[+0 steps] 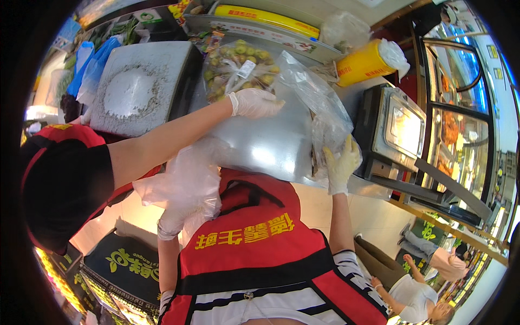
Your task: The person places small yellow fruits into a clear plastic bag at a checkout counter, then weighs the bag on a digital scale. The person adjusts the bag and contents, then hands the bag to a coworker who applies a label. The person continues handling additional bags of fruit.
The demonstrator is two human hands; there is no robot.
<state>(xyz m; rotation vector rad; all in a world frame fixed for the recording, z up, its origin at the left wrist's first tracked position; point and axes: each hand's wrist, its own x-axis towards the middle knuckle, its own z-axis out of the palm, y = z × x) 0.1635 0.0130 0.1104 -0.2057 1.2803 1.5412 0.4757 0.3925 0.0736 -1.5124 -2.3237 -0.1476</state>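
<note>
My right hand, in a pale glove, is on a long clear plastic bag lying along the right side of the metal counter. Near my waist, my left hand, also gloved, is mostly hidden by crumpled clear plastic bags; its grip cannot be made out. A clear bag of small green-brown round fruit with a white printed label sits at the counter's back. A co-worker's gloved hand reaches in front of that fruit from the left.
A worn metal scale plate stands at left beside the co-worker. A yellow roll of bags is at back right, near a metal machine. Glass display cases are further right. People stand at lower right.
</note>
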